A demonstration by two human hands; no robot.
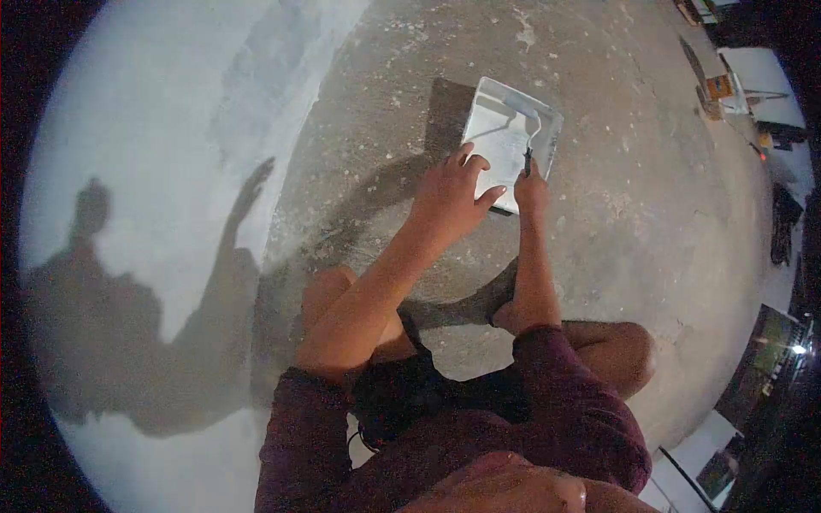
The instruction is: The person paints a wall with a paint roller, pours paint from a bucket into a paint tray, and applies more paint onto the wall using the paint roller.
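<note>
A paint tray (552,154) with white paint lies on the concrete floor in front of me. My right hand (531,190) is wrapped round the dark handle of a paint roller (535,128), whose roller end is over the far part of the tray. My left hand (451,190) is at the near left edge of the tray, fingers apart and holding nothing. Whether it touches the rim I cannot tell.
A white wall (171,188) with my shadow on it rises at the left. My bent legs are on the floor (624,248) near the tray. An orange item (719,86) and other objects stand at the far right.
</note>
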